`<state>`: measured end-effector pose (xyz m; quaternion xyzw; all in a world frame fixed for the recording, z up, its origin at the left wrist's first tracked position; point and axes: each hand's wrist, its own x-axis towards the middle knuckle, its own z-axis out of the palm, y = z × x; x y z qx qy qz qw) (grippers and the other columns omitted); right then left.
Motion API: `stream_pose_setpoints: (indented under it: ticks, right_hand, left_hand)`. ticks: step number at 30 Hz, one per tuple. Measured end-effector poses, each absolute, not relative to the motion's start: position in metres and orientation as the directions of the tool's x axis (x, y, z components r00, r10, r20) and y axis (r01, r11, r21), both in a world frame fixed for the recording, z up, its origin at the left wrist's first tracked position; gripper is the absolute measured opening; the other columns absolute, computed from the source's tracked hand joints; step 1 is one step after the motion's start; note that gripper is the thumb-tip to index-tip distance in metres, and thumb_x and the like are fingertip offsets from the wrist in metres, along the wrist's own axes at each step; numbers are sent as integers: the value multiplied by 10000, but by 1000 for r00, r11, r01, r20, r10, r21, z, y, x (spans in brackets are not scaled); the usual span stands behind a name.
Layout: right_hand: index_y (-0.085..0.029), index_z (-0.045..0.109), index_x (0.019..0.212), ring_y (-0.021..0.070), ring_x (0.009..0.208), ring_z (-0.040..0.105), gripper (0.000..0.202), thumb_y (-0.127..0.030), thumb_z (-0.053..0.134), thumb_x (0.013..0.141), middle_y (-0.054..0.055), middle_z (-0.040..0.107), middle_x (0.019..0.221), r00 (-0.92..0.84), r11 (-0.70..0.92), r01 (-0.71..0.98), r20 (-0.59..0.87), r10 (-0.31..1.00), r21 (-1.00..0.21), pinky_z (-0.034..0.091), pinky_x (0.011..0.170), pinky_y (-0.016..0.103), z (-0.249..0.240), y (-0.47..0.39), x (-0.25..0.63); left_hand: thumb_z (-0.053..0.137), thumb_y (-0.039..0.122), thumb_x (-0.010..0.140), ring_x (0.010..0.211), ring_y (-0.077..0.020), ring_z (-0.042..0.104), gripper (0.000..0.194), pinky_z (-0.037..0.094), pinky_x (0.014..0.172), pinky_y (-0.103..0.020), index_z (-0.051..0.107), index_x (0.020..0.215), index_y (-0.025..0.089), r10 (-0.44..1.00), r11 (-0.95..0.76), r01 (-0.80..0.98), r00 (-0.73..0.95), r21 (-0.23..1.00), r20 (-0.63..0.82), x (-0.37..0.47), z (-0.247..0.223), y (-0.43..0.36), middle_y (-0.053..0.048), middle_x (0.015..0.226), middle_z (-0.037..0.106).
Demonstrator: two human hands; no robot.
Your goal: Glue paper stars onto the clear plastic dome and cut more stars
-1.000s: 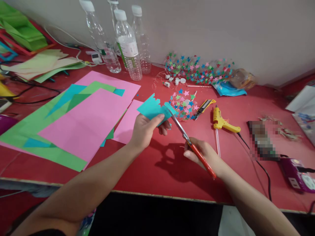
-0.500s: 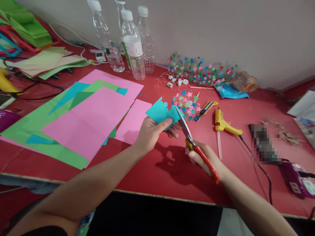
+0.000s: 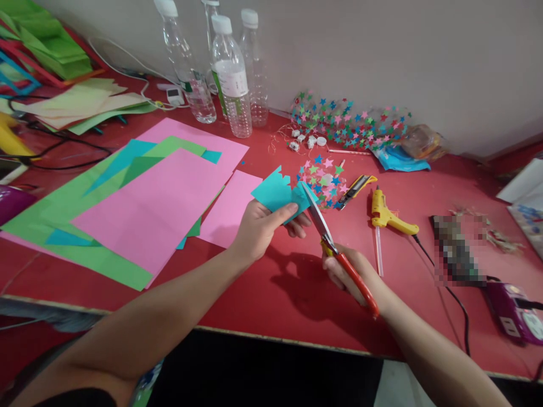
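Between the thumb and fingers of my left hand (image 3: 265, 226) is a piece of turquoise paper (image 3: 271, 191) with a jagged, notched upper edge. My right hand (image 3: 350, 265) is closed around red-handled scissors (image 3: 324, 226). Their blades point up and left, with the tips at the right part of the paper. Whether the blades are apart cannot be made out. Just behind the paper lies a heap of small paper stars (image 3: 324, 169) in pink, blue and green. Both hands are held above the red table (image 3: 254, 299).
Pink sheets (image 3: 148, 203) and green sheets (image 3: 31, 217) lie left. Plastic bottles (image 3: 235, 85) stand at the wall beside a star-covered clear bottle (image 3: 348, 121). To the right are a utility knife (image 3: 358, 189), a yellow glue gun (image 3: 386, 217) with its cord, and a purple power strip (image 3: 513, 311).
The hands, turquoise paper and scissors hold nearly the same pose. The whole view has shifted very slightly.
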<state>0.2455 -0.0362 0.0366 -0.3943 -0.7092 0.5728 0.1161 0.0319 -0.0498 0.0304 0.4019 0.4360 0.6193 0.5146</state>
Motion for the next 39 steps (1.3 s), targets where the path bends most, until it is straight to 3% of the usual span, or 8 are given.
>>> stream_pose_setpoints:
  ticks: [12, 39]
  right_hand:
    - [-222, 392, 716, 74, 447, 327, 486, -669, 467, 890, -69, 412, 506, -685, 66, 424, -273, 675, -903, 257, 449, 244, 37, -34, 246]
    - [-222, 386, 700, 71, 457, 321, 522, -711, 487, 853, -71, 397, 511, -644, 51, 491, -323, 693, -870, 246, 456, 238, 41, -34, 244]
  left_hand:
    - [637, 271, 844, 454, -113, 629, 155, 502, 456, -223, 666, 765, 142, 984, -137, -308, -150, 941, 94, 28, 32, -50, -13, 635, 704]
    - [622, 244, 846, 441, -101, 627, 139, 495, 441, -203, 665, 763, 142, 983, -152, -337, -151, 929, 106, 28, 30, -49, -1, 615, 694]
